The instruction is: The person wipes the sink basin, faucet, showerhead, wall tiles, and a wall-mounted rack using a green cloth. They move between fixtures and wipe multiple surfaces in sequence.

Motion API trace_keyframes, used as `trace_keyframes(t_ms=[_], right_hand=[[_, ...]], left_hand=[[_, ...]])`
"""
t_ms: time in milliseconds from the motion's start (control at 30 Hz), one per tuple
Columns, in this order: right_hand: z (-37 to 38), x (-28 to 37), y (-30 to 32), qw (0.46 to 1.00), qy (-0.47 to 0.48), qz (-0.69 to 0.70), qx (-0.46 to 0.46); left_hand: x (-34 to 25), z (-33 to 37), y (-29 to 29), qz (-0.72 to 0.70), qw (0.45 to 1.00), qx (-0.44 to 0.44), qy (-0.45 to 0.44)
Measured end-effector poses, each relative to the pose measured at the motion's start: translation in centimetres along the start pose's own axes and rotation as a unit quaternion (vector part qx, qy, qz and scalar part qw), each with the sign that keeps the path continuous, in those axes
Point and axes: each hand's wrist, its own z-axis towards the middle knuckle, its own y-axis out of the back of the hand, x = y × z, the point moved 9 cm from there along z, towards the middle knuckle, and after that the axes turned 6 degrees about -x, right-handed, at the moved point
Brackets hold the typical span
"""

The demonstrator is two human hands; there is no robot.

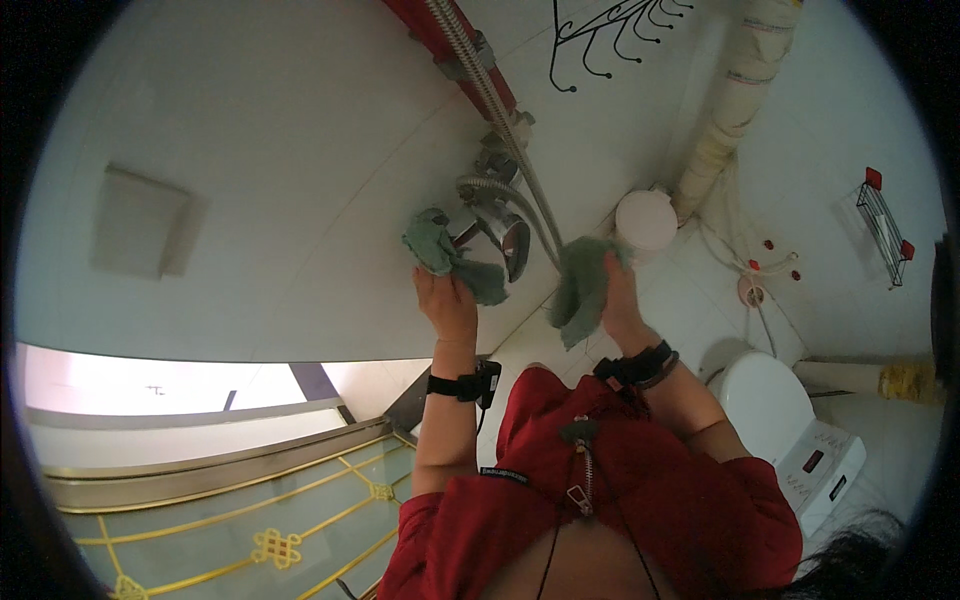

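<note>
Close to the wall, my left hand (447,307) grips a green cloth (430,243) that is bunched at the left end of a chrome mixer tap (497,222). Part of this cloth droops below the tap. My right hand (622,298) holds another stretch of green cloth (580,290) over the lower part of a metal shower hose (530,190). Whether that cloth wraps fully round the hose is hidden. Fingers of both hands are closed on the fabric. Black straps circle both my wrists.
A red pipe (440,40) runs above the tap, and black wall hooks (610,40) hang at the top. Right of me are a round white lidded bin (647,220), a wrapped pipe (735,105), a wire rack (882,225) and a toilet (765,400). A gold-patterned glass door (230,530) stands lower left.
</note>
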Motion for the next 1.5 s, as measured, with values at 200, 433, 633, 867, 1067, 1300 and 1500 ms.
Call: trace_keyframes(t_ms=[200,433,633,867,1067,1300,1500], right_hand=[[3.8,4.2,-5.8,0.994,0.067,-0.014,0.081],[5.2,1.5,-12.9,0.953,0.060,-0.218,0.199],[3.0,5.1,-18.7,0.711,0.476,-0.439,0.273],[5.1,5.4,-17.7,0.730,0.486,-0.419,0.236],[6.5,3.7,-17.9,0.650,0.484,-0.463,0.359],[9.5,2.9,-16.2,0.856,0.305,-0.315,0.276],[11.3,-0.2,-15.3,0.961,0.010,-0.156,0.227]], left_hand=[[-2.7,4.9,-2.2,0.056,0.991,0.095,-0.080],[-2.1,5.0,-2.3,0.003,0.994,0.092,-0.065],[-0.8,5.0,-3.1,-0.015,0.994,0.069,-0.080],[-0.8,4.8,-2.9,-0.013,0.995,0.066,-0.070],[-0.6,4.8,-3.1,0.015,0.999,0.041,-0.030],[-0.8,4.4,-3.1,0.022,0.998,-0.012,0.059],[-1.4,3.8,-2.8,0.030,0.994,-0.064,0.082]])
